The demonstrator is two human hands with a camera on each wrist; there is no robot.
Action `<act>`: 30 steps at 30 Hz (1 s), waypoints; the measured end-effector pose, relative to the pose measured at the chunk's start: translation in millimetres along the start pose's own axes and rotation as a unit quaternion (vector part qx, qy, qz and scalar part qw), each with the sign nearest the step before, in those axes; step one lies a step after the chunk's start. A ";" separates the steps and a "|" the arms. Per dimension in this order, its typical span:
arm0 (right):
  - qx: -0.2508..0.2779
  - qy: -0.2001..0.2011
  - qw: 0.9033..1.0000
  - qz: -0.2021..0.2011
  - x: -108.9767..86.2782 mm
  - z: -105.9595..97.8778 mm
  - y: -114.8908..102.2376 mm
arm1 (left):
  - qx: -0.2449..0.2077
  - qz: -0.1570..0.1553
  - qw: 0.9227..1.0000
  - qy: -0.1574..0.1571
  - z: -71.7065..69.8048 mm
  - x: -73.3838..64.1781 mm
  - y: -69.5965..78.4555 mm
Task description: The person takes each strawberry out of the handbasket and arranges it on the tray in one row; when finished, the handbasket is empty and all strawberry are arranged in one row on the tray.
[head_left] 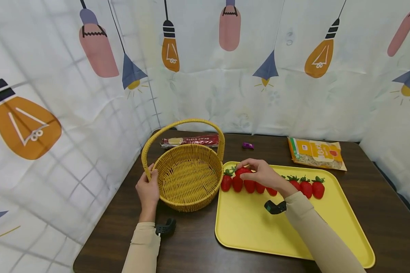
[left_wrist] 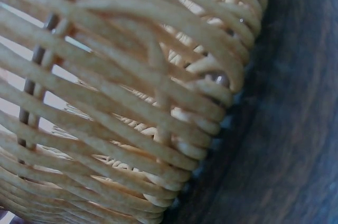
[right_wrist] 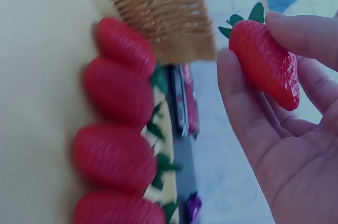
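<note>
My left hand (head_left: 148,192) grips the left side of a yellow woven basket (head_left: 188,206), where its arched handle meets the rim. Nothing lies inside the basket. The left wrist view is filled by its wicker wall (left_wrist: 121,86) close up. Between the thumb and fingers of my right hand (head_left: 266,177) a red strawberry (right_wrist: 264,60) is pinched, green leaves upward. It is held above a row of strawberries (head_left: 227,183) along the far edge of a yellow tray (head_left: 253,227). My right hand and forearm cover part of that row.
More strawberries (head_left: 306,187) lie at the row's right end. Behind the basket is a dark red packet (head_left: 201,140). A small purple wrapped piece (head_left: 248,145) and an orange-and-yellow bag (head_left: 317,153) lie beyond the tray. Patterned curtains border the dark wooden table (head_left: 191,242).
</note>
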State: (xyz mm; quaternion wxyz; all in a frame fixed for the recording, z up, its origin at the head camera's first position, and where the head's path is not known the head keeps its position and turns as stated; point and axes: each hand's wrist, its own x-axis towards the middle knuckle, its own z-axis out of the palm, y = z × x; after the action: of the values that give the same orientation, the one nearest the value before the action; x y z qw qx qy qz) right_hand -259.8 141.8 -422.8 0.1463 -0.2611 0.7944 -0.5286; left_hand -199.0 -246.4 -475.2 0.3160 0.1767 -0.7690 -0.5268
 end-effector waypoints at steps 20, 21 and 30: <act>0.075 0.125 0.988 0.046 -84.1 -53.7 42.0 | -0.006 -0.011 1.000 -0.020 -0.3 -1.8 2.0; 0.076 0.132 0.987 0.052 -87.6 -55.6 44.4 | -0.008 -0.013 1.000 -0.020 -0.3 -1.9 1.5; 0.064 0.197 0.978 0.040 -114.7 -69.4 62.4 | -0.009 -0.007 1.000 -0.014 -2.2 0.2 -0.5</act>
State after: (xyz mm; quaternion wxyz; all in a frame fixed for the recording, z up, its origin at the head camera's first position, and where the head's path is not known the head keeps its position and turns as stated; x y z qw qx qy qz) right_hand -217.1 279.1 -457.4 0.0246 -0.1101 0.7821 -0.6129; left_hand -197.7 -248.2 -475.0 0.3029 0.1720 -0.7673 -0.5385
